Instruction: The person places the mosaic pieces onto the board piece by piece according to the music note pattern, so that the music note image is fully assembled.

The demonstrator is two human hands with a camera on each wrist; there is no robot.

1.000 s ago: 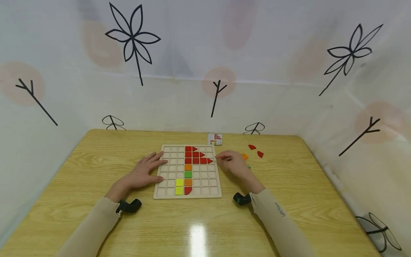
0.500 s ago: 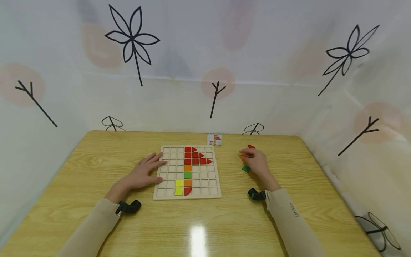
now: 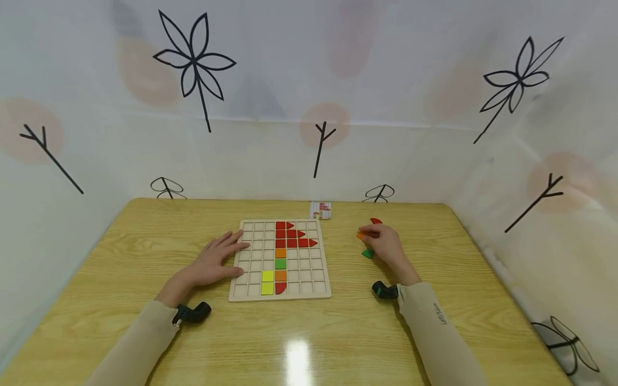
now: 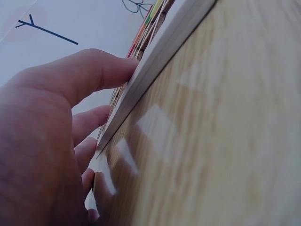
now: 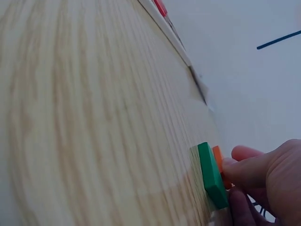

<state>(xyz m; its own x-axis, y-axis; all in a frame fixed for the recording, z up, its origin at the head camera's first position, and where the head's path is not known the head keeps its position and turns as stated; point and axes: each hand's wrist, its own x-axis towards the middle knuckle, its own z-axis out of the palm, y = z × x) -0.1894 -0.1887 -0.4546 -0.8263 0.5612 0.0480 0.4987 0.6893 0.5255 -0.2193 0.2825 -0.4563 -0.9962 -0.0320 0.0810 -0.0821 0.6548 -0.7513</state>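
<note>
A pale wooden grid board [image 3: 311,279] lies on the table. Red, orange, green and yellow tiles fill some of its cells, among them a green square tile [image 3: 280,264] and a yellow tile [image 3: 267,288]. My left hand [image 3: 215,261] rests along the board's left edge with fingers spread; its thumb [image 4: 110,70] touches the rim in the left wrist view. Right of the board, my right hand [image 3: 386,244] pinches an orange tile [image 3: 360,235] between thumb and fingers. A loose green tile [image 5: 212,176] lies just nearer than that hand's fingertips.
Behind the right hand a red tile [image 3: 375,221] shows, partly hidden. A small picture card [image 3: 321,209] with a printed pattern lies at the board's far edge. Printed cloth walls [image 3: 270,161] enclose the table [image 3: 241,343] at back and sides.
My right hand has moved right, from the board's edge to the loose tiles, and taken hold of the orange tile, which has shifted slightly left. My left hand has stayed in place.
</note>
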